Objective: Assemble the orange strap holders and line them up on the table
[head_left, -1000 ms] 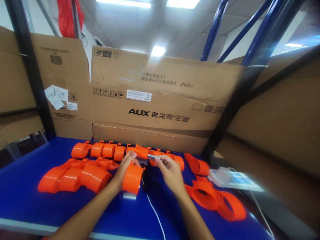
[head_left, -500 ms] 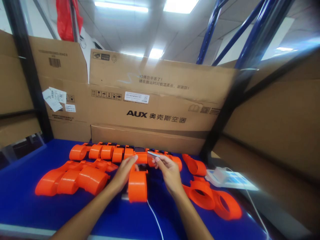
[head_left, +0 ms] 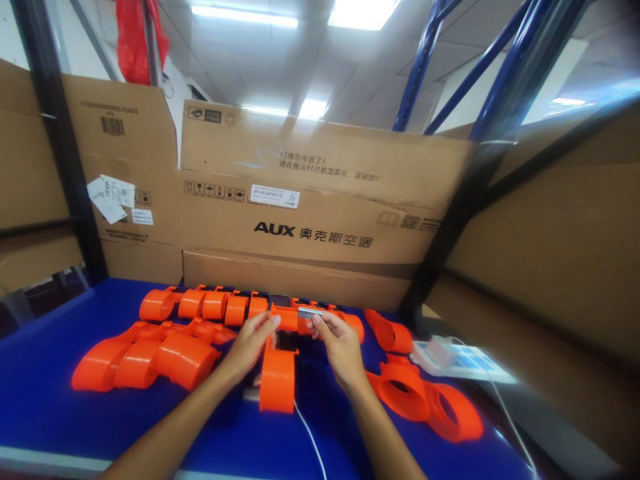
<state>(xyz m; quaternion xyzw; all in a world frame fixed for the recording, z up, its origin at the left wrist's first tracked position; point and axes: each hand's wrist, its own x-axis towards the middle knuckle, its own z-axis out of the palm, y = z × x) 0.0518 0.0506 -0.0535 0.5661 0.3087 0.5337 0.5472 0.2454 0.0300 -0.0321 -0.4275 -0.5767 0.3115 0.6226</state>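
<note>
My left hand (head_left: 253, 343) is closed on an orange plastic band (head_left: 277, 381), thumb on its flat upper part. The band's wide loop hangs below the fingers, toward me. Pinched in my right hand (head_left: 341, 343) is a thin, flat, silvery strip (head_left: 309, 312) whose exact kind I cannot make out. The strip's left end lies at the right edge of the band's upper part; whether it is inside or only beside it I cannot tell. Behind my hands stands a row of similar orange bands (head_left: 215, 305) with dark tops.
More orange bands (head_left: 135, 360) lie at left, others (head_left: 453, 410) at right. A white cable (head_left: 311, 433) runs toward the front edge. A white power strip (head_left: 473, 363) sits at the right of the blue table (head_left: 210, 433). Cardboard (head_left: 320, 270) walls the back, with dark posts (head_left: 450, 220) beside it.
My right hand has levelled the silvery strip, which was tilted, against the orange band's right side. The band in my left hand has shifted slightly down and right.
</note>
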